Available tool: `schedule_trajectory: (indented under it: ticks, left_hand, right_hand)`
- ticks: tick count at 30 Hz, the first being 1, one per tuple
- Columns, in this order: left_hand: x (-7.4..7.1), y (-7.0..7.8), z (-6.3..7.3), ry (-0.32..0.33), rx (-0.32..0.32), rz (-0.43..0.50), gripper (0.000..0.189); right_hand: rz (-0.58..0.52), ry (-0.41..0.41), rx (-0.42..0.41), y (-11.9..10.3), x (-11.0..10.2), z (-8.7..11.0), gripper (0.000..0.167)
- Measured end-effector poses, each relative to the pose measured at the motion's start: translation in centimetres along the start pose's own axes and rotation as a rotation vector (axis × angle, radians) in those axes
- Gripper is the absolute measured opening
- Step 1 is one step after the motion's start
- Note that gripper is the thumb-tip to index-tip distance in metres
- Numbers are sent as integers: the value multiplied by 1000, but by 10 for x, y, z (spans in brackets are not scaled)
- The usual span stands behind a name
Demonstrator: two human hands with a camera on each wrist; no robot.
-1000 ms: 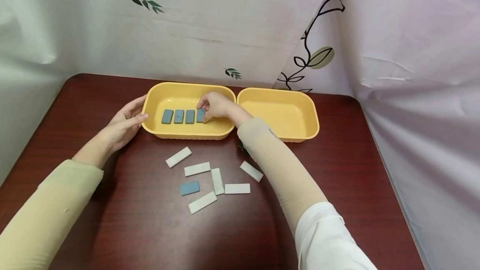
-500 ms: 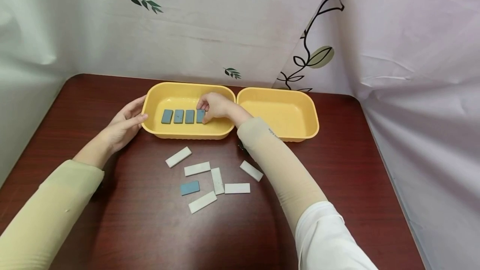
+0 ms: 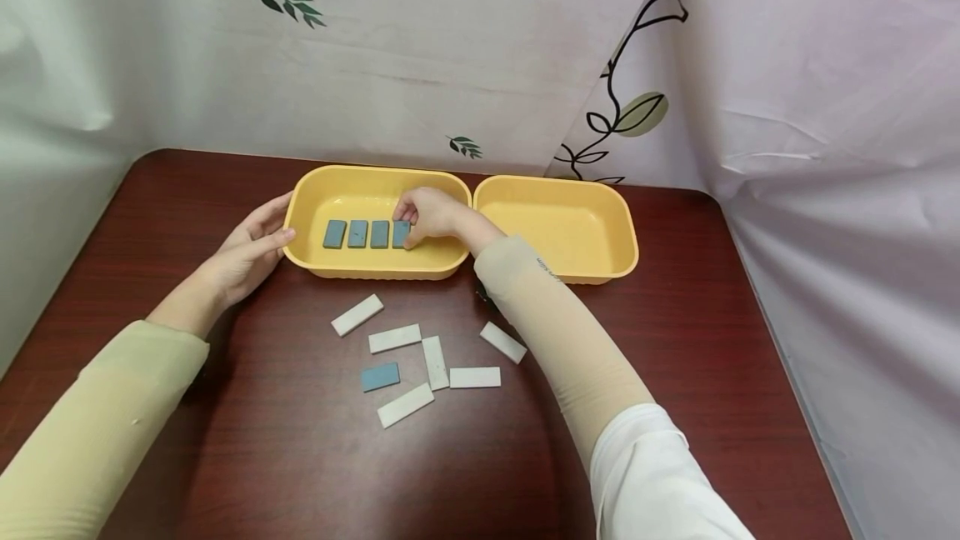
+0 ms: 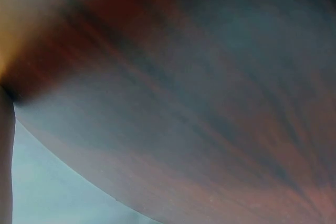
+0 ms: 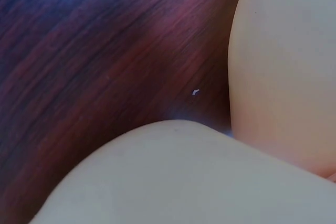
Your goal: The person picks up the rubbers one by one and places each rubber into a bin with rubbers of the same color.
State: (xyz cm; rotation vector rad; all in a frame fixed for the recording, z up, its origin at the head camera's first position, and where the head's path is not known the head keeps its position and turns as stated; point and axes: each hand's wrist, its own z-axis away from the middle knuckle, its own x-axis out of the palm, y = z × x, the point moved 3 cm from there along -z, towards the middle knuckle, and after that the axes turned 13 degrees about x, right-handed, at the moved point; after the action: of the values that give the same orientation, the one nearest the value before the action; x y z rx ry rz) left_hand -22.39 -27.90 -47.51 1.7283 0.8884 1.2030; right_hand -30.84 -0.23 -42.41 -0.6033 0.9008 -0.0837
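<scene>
Inside the left yellow tub (image 3: 375,272), my right hand (image 3: 433,213) pinches a blue-grey tile (image 3: 401,233) between thumb and fingers, low at the tub's floor. That tile stands at the right end of a row with several like it; its neighbour (image 3: 380,233) lies just to the left. At the tub's left end, my left hand (image 3: 251,247) rests its outstretched thumb on the rim and its fingers along the outer wall. In the left wrist view the picture is mostly blurred; the right wrist view shows bare skin close up over the tabletop (image 5: 131,66).
A second yellow tub (image 3: 558,227) stands against the first on the right, beyond my right forearm. On the dark red table (image 3: 300,457) in front lie several white tiles (image 3: 476,377) and a single blue tile (image 3: 380,377). A pale curtain (image 3: 375,65) hangs behind.
</scene>
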Motion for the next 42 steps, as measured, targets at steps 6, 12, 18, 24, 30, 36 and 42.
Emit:
schedule_trajectory:
  ticks: [6,12,18,24,30,36,42]
  left_hand:
    - [1,0,0,-2,4,9,56]
    - [1,0,1,-3,3,4,56]
    - [0,0,0,2,-3,0,58]
    - [1,0,0,-1,3,9,58]
    - [1,1,0,3,-2,5,59]
    - [1,2,0,3,-4,5,59]
    - [1,2,1,1,-4,3,58]
  right_hand:
    - [-9,-1,1,1,1,0,44]
    - [-10,-5,8,0,1,1,44]
    - [-6,-4,10,1,1,1,44]
    - [-5,-4,6,1,1,1,44]
    - [4,-11,6,0,-1,0,44]
    - [10,-5,11,-1,-4,0,42]
    - [6,13,1,-3,-7,6,39]
